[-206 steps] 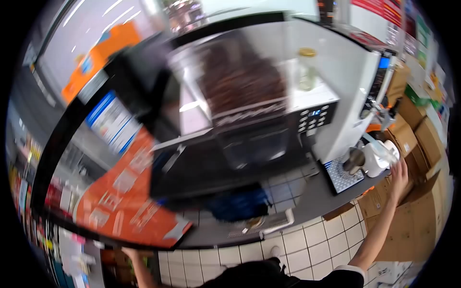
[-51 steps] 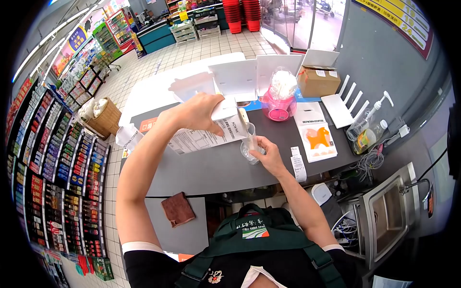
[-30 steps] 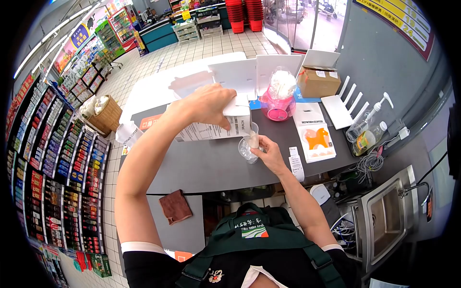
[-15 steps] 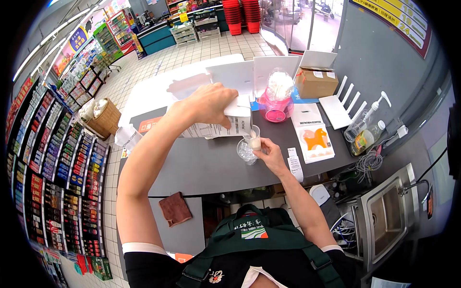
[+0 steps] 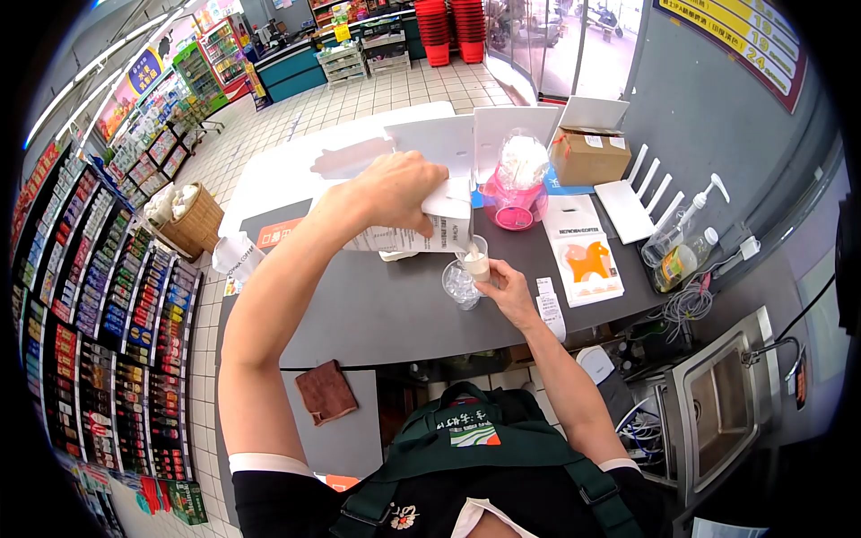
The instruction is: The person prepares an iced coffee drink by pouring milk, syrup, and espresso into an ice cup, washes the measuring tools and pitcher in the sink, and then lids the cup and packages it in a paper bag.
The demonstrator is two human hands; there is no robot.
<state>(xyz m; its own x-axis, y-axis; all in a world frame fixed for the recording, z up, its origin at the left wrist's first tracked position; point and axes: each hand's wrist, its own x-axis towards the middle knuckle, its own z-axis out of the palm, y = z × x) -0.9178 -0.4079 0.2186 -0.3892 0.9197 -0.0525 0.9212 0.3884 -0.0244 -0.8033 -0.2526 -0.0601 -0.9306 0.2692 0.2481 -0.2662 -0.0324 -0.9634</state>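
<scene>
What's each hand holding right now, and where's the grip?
The left hand grips the tilted white carton around its body, near the pouring end. The right hand holds the small clear cup low on its side, by the fingertips.

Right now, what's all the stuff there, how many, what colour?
counter: 1, dark grey, middle
carton: 1, white, tilted over counter
small cup: 1, clear, pale liquid inside, at carton's end
large cup: 1, clear, near small cup
container: 1, pink, counter's far side
cardboard box: 1, brown, far right
printed paper: count unclear, white-orange, counter's right
router: 1, white, counter's right
bottles: 2 or more, clear, right edge
receipt: count unclear, white, counter's right
cloth: 1, brown, lower surface
sink: 1, silver, right
shelves: several, mixed-colour goods, left
wicker basket: 1, tan, left
basket stacks: 2, red, far back
left hand: 1, bare, holding carton
right hand: 1, bare, holding small cup
</scene>
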